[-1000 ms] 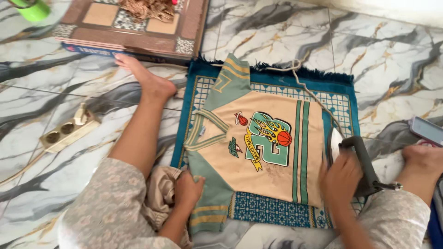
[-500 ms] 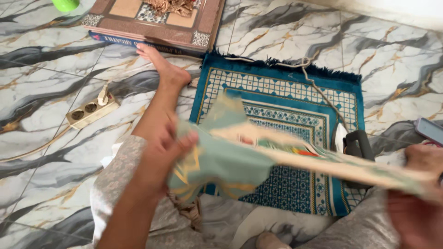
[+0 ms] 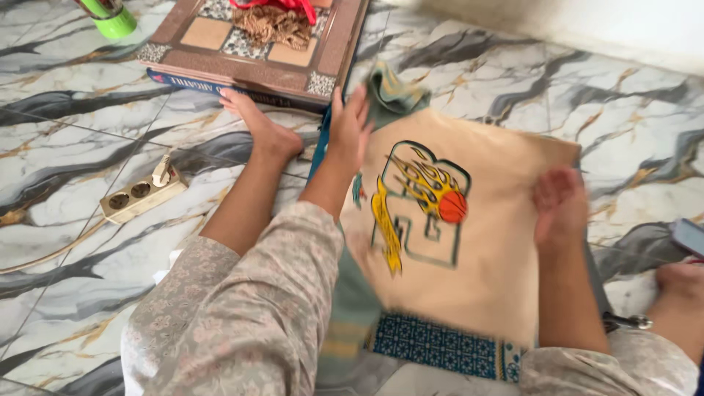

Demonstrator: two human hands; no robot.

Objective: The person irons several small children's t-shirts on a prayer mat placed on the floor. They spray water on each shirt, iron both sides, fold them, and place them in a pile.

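Seen from above, a person sits on a marble floor point(image 3: 88, 242) with patterned trouser knees nearest the camera. Just beyond the knees lies a blue patterned mat point(image 3: 440, 348), the landmark here. Over the mat is a beige shirt point(image 3: 469, 279) with a flame-and-ball print and green trim, covering most of it.

The left hand point(image 3: 350, 128) presses flat with fingers spread on the shirt's far left edge, by a bunched green sleeve. The right hand point(image 3: 559, 205) is blurred; it looks open and flat on the shirt's right side, gripping nothing.

To the mat's right, a phone point(image 3: 689, 236) peeks in. To its left, a bare foot point(image 3: 260, 128) rests, then a power strip point(image 3: 139, 196). Beyond the mat sits a brown board point(image 3: 257, 44) and a green bottle point(image 3: 110, 18).

The shirt looks loosely laid; the bunched sleeve could fold under and leave a crease if smoothed over.
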